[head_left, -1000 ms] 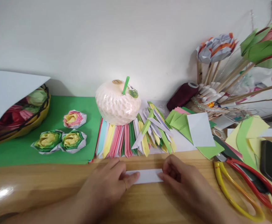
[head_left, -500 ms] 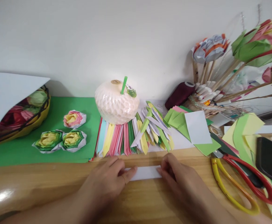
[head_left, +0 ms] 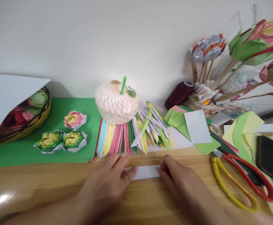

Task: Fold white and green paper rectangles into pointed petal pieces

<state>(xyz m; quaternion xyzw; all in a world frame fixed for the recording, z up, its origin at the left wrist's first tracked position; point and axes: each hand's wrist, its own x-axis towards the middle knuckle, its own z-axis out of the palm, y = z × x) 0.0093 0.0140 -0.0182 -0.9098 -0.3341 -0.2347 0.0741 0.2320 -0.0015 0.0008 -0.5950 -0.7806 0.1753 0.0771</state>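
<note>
Your right fingers [head_left: 168,163] pinch the narrow white paper strip [head_left: 146,172]; whether your left fingers [head_left: 130,175] opposite clamp or press, I can't tell. Uneven pressure could skew it.

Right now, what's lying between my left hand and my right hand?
In the head view, a white paper strip lies between your left hand and right hand.

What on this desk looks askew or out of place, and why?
The heap of folded strips: they cross at varied angles, while those in the row beside it lie roughly parallel. Nothing looks spilled. The white strip shows no visible damage, though the left hand and right hand cover its ends.
</note>
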